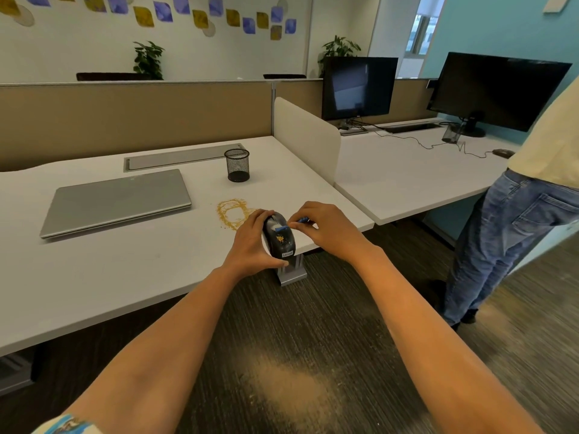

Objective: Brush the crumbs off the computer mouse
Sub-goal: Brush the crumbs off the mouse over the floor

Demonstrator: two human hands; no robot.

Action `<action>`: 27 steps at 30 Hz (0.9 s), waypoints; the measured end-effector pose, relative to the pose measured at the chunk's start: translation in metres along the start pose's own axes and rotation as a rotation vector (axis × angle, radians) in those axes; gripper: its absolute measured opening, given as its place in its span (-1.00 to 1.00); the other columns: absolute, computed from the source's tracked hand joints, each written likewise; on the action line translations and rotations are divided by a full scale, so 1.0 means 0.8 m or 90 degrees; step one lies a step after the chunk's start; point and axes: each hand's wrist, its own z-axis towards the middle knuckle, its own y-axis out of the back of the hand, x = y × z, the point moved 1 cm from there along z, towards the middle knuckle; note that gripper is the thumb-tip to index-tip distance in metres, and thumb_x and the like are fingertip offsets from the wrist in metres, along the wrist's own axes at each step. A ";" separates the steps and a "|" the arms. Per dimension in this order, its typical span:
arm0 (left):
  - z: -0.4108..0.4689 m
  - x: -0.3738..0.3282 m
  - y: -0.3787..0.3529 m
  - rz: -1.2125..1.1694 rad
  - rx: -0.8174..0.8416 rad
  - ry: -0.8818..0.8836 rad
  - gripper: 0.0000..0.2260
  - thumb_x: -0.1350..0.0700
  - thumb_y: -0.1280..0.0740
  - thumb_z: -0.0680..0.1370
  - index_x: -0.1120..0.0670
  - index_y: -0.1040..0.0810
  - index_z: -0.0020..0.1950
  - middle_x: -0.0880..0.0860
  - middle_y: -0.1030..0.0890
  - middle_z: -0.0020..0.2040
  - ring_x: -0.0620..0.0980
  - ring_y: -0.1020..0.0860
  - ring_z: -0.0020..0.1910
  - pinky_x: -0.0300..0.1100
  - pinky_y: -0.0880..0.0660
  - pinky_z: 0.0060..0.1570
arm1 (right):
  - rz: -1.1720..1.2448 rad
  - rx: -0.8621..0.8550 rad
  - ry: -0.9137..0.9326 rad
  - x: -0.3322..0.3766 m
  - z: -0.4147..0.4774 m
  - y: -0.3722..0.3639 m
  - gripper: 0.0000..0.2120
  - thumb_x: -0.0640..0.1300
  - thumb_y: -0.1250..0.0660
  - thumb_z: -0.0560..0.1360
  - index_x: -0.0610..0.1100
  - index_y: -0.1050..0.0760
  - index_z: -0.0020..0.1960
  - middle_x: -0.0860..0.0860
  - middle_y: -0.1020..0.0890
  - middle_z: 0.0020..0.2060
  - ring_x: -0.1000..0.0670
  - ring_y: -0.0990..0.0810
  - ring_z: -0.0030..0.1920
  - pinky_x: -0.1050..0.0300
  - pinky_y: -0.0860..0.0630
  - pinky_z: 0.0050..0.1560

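A black computer mouse (279, 238) is lifted above the white desk's (131, 267) front right corner, tilted, with yellow crumbs (280, 238) stuck on its back. My left hand (250, 245) grips it from the left side. My right hand (322, 228) pinches a small blue brush (291, 225) whose tip touches the mouse's upper part. A ring of yellow crumbs (233, 213) lies on the desk just behind my left hand.
A shut grey laptop (117, 202) lies at the left of the desk. A black mesh pen cup (237, 165) stands behind the crumb ring. A white divider (305, 136) separates a second desk with two monitors (358, 86). A person in jeans (513, 227) stands at the right.
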 end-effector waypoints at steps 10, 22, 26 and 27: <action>0.000 0.010 0.002 0.009 0.001 0.009 -0.04 -0.24 -0.52 0.12 -0.04 -0.17 0.40 0.04 -0.27 0.39 0.06 -0.30 0.32 0.03 -0.32 0.31 | -0.038 0.051 -0.006 -0.022 -0.030 0.003 -0.82 -0.08 -0.28 0.52 -0.09 -0.59 0.06 -0.01 -0.62 -0.04 0.12 -0.50 -0.09 0.23 -0.48 -0.02; 0.004 0.000 -0.002 0.001 -0.008 -0.014 -0.05 -0.17 -0.54 0.11 0.05 -0.22 0.40 0.07 -0.30 0.37 0.04 -0.29 0.33 -0.09 -0.26 0.29 | -0.012 -0.040 0.044 0.001 -0.002 -0.007 -0.78 -0.14 -0.29 0.52 -0.23 -0.58 0.09 -0.12 -0.61 -0.02 -0.05 -0.56 -0.03 0.15 -0.48 0.00; 0.004 0.002 0.004 -0.007 -0.024 -0.012 -0.08 -0.16 -0.53 0.12 0.04 -0.23 0.39 0.07 -0.32 0.35 0.05 -0.33 0.30 -0.07 -0.31 0.27 | -0.048 -0.026 0.091 0.000 -0.022 -0.015 -0.78 -0.13 -0.28 0.53 -0.21 -0.57 0.09 -0.11 -0.61 -0.02 -0.04 -0.56 -0.03 0.16 -0.47 -0.04; 0.003 0.003 0.005 -0.008 -0.025 -0.011 -0.09 -0.17 -0.52 0.12 0.04 -0.24 0.38 0.07 -0.32 0.34 0.06 -0.34 0.29 -0.07 -0.31 0.26 | -0.055 -0.019 0.098 -0.002 -0.027 -0.016 -0.79 -0.13 -0.28 0.53 -0.20 -0.57 0.09 -0.11 -0.61 -0.02 -0.03 -0.56 -0.04 0.15 -0.48 -0.04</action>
